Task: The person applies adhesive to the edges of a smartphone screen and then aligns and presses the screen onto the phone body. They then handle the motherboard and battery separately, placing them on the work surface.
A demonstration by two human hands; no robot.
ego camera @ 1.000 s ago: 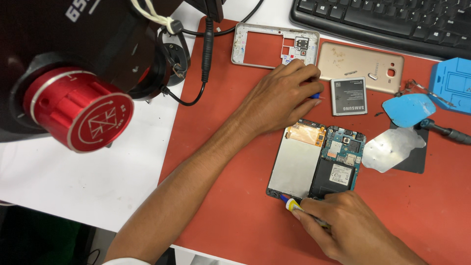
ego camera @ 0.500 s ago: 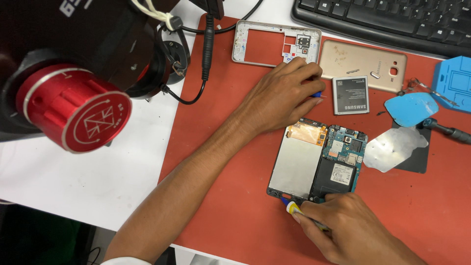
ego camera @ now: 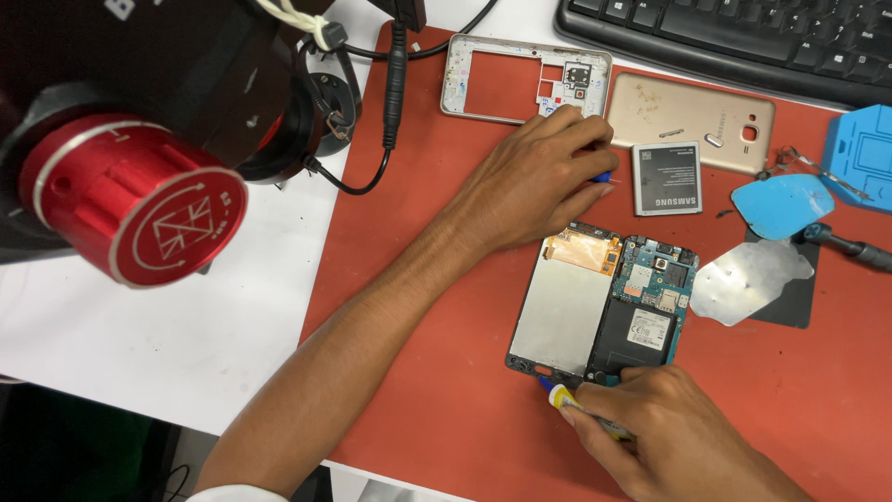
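phone (ego camera: 609,311): I saw it opened on the red mat (ego camera: 446,307), unmoved
right hand (ego camera: 669,442): clenched on yellow-tipped tool (ego camera: 562,397) at phone's lower edge, unchanged
left hand (ego camera: 534,177): above phone, pinching blue tool (ego camera: 602,176), barely shifted

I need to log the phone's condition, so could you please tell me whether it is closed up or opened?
Opened. The phone lies with its circuit board bare; its gold back cover, battery and frame lie apart on the red mat.

Hiding most of a yellow-tipped tool (ego camera: 563,398) inside the right hand (ego camera: 669,437). Running off the top edge: keyboard (ego camera: 743,37). Covering a blue-tipped tool (ego camera: 602,176) under the left hand (ego camera: 534,177).
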